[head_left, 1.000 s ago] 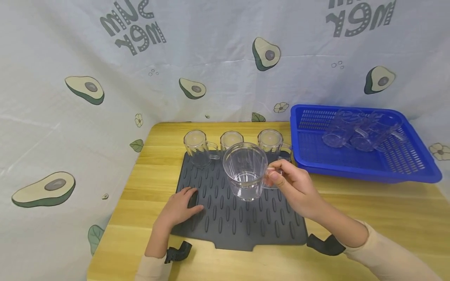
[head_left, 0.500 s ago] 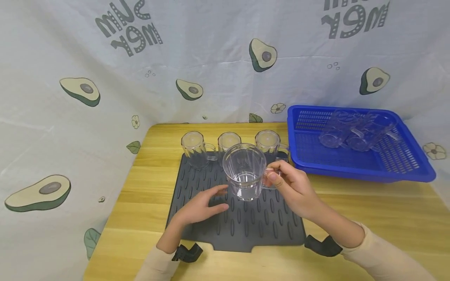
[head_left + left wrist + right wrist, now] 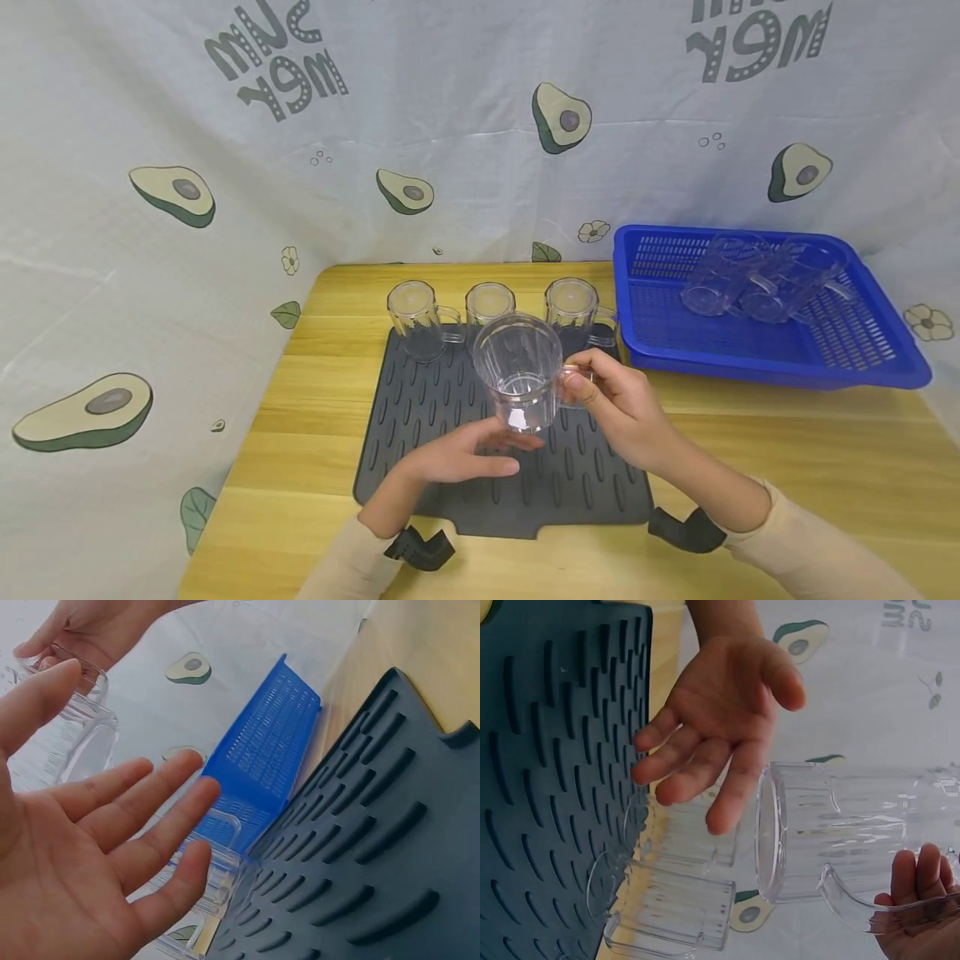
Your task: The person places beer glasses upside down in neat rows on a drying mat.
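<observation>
A clear mug (image 3: 517, 358) is held above the dark drying mat (image 3: 596, 475), its mouth facing up and tilted toward the head camera. My right hand (image 3: 622, 412) grips it by the handle. Just below the mug's base is my left hand (image 3: 465, 454), palm up with fingers extended; the right wrist view shows a small gap between its fingertips and the mug. Along the mat's far edge three clear mugs stand upside down: a left one (image 3: 416, 321), a middle one (image 3: 489, 302) partly hidden by the held mug, and a right one (image 3: 572, 308).
To the back right sits a blue plastic basket (image 3: 742, 375) with several clear mugs (image 3: 787, 279) lying in it. Mat and basket are on a wooden table (image 3: 277, 417). Behind hangs a white curtain (image 3: 480, 75) printed with avocados.
My left hand has moved right from over the mat's left side, turning palm up beneath the mug. The right hand still holds the mug, now slightly lower.
</observation>
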The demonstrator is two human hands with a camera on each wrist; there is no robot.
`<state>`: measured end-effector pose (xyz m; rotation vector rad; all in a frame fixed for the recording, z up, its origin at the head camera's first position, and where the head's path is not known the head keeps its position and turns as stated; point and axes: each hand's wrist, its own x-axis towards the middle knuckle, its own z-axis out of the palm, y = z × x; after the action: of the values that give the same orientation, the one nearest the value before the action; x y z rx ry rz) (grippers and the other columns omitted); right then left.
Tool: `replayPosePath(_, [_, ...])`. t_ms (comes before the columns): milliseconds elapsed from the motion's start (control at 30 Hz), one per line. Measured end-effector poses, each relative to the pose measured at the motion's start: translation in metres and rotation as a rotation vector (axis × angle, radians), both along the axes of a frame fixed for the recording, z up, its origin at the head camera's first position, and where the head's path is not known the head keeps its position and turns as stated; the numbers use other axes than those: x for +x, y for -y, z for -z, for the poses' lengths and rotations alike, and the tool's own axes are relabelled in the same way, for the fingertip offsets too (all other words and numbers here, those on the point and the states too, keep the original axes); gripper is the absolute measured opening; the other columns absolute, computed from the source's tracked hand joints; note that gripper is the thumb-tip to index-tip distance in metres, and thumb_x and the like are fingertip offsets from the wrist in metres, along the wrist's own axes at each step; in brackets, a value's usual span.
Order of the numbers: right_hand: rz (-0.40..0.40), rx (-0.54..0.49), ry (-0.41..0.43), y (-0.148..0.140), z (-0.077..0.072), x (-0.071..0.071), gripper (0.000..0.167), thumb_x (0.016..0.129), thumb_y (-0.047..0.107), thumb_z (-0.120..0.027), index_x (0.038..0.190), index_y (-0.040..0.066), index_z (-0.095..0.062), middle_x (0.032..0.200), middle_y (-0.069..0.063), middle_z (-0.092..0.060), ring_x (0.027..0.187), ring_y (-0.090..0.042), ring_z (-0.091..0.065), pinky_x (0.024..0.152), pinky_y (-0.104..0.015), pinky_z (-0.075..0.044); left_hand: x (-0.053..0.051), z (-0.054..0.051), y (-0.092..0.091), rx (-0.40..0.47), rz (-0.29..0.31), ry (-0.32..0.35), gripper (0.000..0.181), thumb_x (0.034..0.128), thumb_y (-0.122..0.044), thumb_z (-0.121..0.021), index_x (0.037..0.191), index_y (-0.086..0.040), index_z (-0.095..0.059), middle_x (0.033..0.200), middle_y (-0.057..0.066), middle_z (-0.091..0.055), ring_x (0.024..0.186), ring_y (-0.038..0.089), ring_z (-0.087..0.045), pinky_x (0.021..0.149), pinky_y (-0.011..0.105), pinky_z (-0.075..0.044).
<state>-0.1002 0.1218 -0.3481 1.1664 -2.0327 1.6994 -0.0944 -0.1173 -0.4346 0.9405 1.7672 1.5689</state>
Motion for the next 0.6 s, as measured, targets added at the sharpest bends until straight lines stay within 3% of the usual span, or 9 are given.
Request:
replayPosePath(333, [0.031,0.101,0.002,-0.004,0.002,0.003,0.010,0.101,0.007,-0.052,0.102,0.001,-0.060,0.081,-0.003,-0.061,0.073,-0.010,-0.060,0.067,-0.019,-0.052,-0.004,-0.001,0.000,0.086,0.014,-0.006,0.073,0.0992,-0.039,-0.056,0.148,0.007,-0.028,0.139,0.029,-0.048,0.130,0.023,-0.049,0.105,0.061,-0.034])
replayPosePath(467, [0.035,0.156,-0.050,-0.007,0.002,0.003,0.006,0.099,0.012,-0.057,0.101,0.007,-0.060,0.081,0.002,-0.059,0.068,-0.008,-0.054,0.058,-0.020,-0.044,-0.009,0.002,0.004,0.230,0.064,0.004,0.080,0.0993,-0.041,-0.055,0.145,0.016,-0.022,0.134,0.042,-0.042,0.129,0.044,-0.046,0.104,0.067,-0.029])
replayPosePath(533, [0.017,0.169,-0.077,-0.008,0.002,0.003,0.004,0.098,0.011,-0.059,0.100,0.008,-0.060,0.081,0.004,-0.056,0.065,-0.007,-0.048,0.056,-0.020,-0.041,-0.011,0.003,0.007,0.299,0.079,0.019,0.085,0.0990,-0.046,-0.052,0.143,0.019,-0.021,0.132,0.046,-0.039,0.128,0.047,-0.045,0.104,0.068,-0.027])
replayPosePath(600, [-0.008,0.170,-0.094,-0.008,0.003,0.003,0.005,0.097,0.009,-0.061,0.101,0.007,-0.060,0.081,0.005,-0.056,0.065,-0.006,-0.048,0.057,-0.020,-0.041,-0.012,0.004,0.009,0.345,0.073,0.036,0.090,0.0981,-0.054,-0.048,0.142,0.020,-0.020,0.131,0.048,-0.037,0.127,0.041,-0.048,0.104,0.068,-0.027])
